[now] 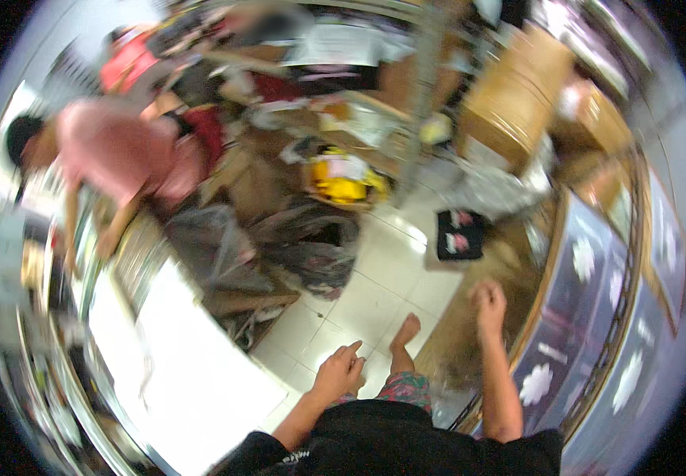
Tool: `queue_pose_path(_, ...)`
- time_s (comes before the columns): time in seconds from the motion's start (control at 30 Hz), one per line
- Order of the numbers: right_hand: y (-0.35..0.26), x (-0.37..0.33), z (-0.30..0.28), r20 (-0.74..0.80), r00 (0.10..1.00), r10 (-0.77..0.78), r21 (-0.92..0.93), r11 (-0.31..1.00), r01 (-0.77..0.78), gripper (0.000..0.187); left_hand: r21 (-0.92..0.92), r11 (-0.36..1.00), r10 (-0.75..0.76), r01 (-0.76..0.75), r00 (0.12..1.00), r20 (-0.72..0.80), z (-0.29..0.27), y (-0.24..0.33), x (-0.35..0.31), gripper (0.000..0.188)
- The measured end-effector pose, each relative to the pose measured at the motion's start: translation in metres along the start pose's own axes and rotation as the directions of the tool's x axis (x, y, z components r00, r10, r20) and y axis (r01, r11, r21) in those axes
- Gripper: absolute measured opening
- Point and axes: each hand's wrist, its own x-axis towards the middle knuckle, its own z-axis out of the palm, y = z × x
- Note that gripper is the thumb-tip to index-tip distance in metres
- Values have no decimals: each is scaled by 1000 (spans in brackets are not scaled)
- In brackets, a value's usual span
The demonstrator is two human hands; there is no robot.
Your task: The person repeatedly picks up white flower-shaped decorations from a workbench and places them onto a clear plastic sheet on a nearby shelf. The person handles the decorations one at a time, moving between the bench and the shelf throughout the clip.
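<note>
My left hand (339, 371) hangs over the tiled floor, its index finger stretched out and nothing in it. My right hand (487, 304) is raised above a brown cardboard-like sheet (490, 274), with its fingers curled in and no object showing in them. Beyond my right hand lies a small folded black cloth (459, 246) with a pink print. A bright white tabletop (192, 365) is to the left of my left hand. Beside my right forearm runs a long grey-blue panel (569, 293) with white flower shapes. Blur softens the finer detail.
Ahead on the left, a person in a pink shirt (113, 147) bends over a stack. Dark plastic bags (303, 246) and a yellow bundle (340, 176) crowd the floor. Taped cardboard boxes (517, 95) stand at the far right behind a metal post (426, 87). White floor tiles (367, 293) run between.
</note>
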Motion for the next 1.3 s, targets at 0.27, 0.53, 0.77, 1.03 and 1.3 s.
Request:
queue_pose_path(0.27,91,-198,133,511,646,568,-260,818,-513,27,106,994,83,-18,756,-650,-121,-49,-117,42)
queue_pose_path(0.53,46,-240,135,463,607,646,-565,743,-360,39,194,898,-50,395,530,-846,-153,-159,-227,56)
queue_pose_path(0.77,128,-172,105,376,715,589,-396,800,-450,29,257,850,-15,459,509,-861,-138,-188,-237,54)
queue_pose_path(1.03,64,-225,124,554,619,556,-636,763,-115,36,221,874,-16,433,479,-877,-139,-187,-237,54)
queue_pose_path(1.3,76,-231,133,681,587,438,-658,719,226,39,223,876,-15,427,487,-873,-139,-191,-236,53)
